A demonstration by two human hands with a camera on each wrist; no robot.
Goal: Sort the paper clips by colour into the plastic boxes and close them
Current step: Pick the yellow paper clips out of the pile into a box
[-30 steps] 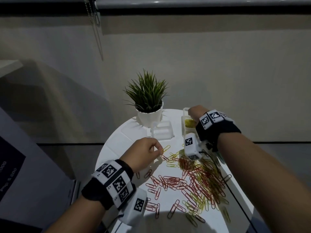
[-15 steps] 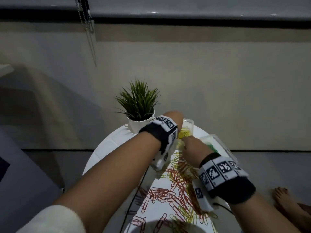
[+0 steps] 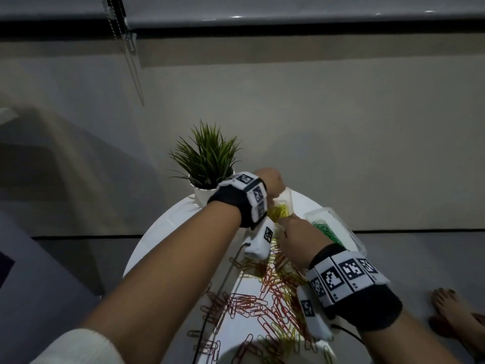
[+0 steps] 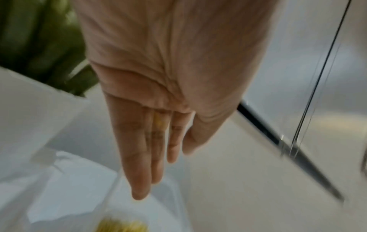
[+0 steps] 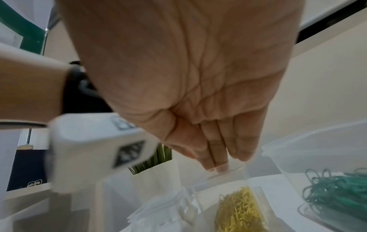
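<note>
My left hand (image 3: pixel 267 179) reaches across over the clear box of yellow clips (image 3: pixel 279 212). In the left wrist view the hand (image 4: pixel 158 164) has straight fingers pointing down at that box (image 4: pixel 119 224), and a small yellow patch shows between two fingers. My right hand (image 3: pixel 294 232) is at the box's near end. Its straight fingertips (image 5: pixel 222 166) touch a clear plastic edge above the yellow clips (image 5: pixel 238 210). A box of green clips (image 3: pixel 328 229) stands open to the right. Red and yellow clips (image 3: pixel 275 298) lie loose on the white round table (image 3: pixel 168 232).
A potted plant (image 3: pixel 207 156) stands at the table's far edge, just left of my left wrist. An empty clear box (image 5: pixel 158 211) sits left of the yellow one. A thin cable (image 3: pixel 225 279) runs across the table. A bare foot (image 3: pixel 451 311) is on the floor at right.
My left hand left the loose clips and crossed over to the yellow box, its fingers now straight. My right hand drew back from over that box to its near end.
</note>
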